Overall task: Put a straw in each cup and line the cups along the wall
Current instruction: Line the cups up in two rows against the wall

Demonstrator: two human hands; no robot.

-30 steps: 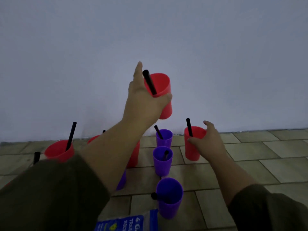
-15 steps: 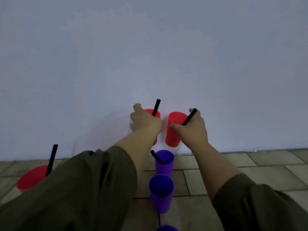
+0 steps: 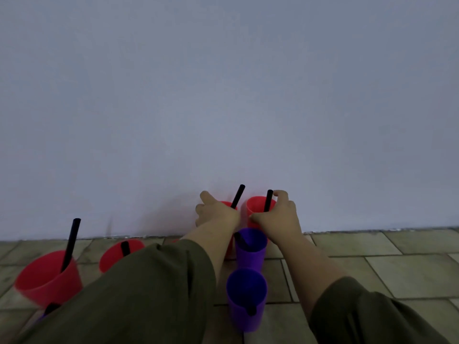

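Observation:
Two red cups stand side by side against the white wall (image 3: 223,108). My left hand (image 3: 217,214) grips the left red cup (image 3: 229,206), which holds a black straw (image 3: 237,196). My right hand (image 3: 278,217) grips the right red cup (image 3: 257,207), whose black straw (image 3: 268,201) stands nearly upright. In front of them sit two purple cups with straws, one behind the other: the far purple cup (image 3: 250,249) and the near purple cup (image 3: 246,299). Two more red cups with straws stand at the left: a near red cup (image 3: 47,279) and a farther red cup (image 3: 116,254).
Grey-green floor tiles (image 3: 397,269) run to the wall's base on the right. A bit of another purple cup (image 3: 42,317) with a straw shows at the lower left, mostly hidden by my sleeve.
Both hands carried their red cups forward and down to the base of the wall, where the cups now sit side by side. The view has tilted up towards the wall.

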